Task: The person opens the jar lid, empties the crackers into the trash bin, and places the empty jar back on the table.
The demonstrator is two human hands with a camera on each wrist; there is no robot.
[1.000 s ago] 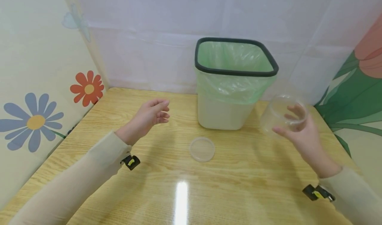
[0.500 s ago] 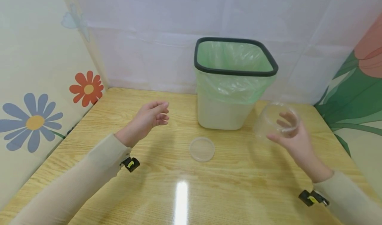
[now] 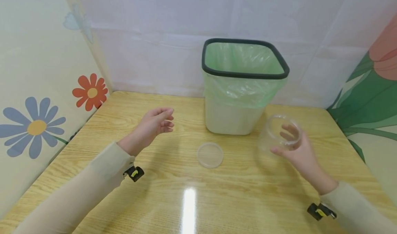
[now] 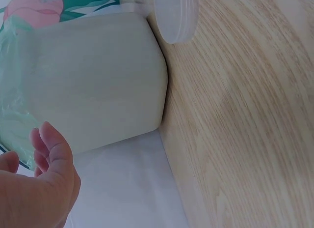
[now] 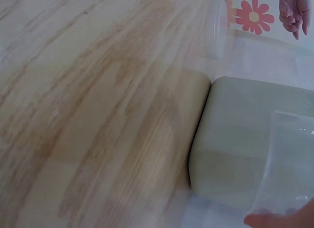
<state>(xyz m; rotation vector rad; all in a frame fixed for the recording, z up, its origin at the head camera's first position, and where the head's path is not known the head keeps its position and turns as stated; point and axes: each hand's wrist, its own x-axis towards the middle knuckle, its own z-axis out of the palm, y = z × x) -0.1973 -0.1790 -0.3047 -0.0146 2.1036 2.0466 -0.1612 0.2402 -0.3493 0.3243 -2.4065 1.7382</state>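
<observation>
My right hand (image 3: 299, 154) grips a clear round plastic jar (image 3: 266, 141) just right of the bin, its thumb on the near side and fingers on the far side. In the right wrist view the jar (image 5: 289, 154) overlaps the bin's wall. A round translucent lid (image 3: 210, 155) lies flat on the table between my hands; the left wrist view shows the lid (image 4: 175, 16) from the side, near the top. Held over the table to the left, my left hand (image 3: 150, 125) has loosely curled fingers and holds nothing.
A pale waste bin (image 3: 231, 120) with a black rim and green liner bag stands at the back of the wooden table (image 3: 235, 199). A white cloth (image 3: 161, 61) hangs behind it. Flower-patterned panels (image 3: 37, 127) flank both sides.
My right hand has moved left and nearer to me with the jar, shifting it lower in the head view. The left hand has drifted only slightly; the lid and bin stay put.
</observation>
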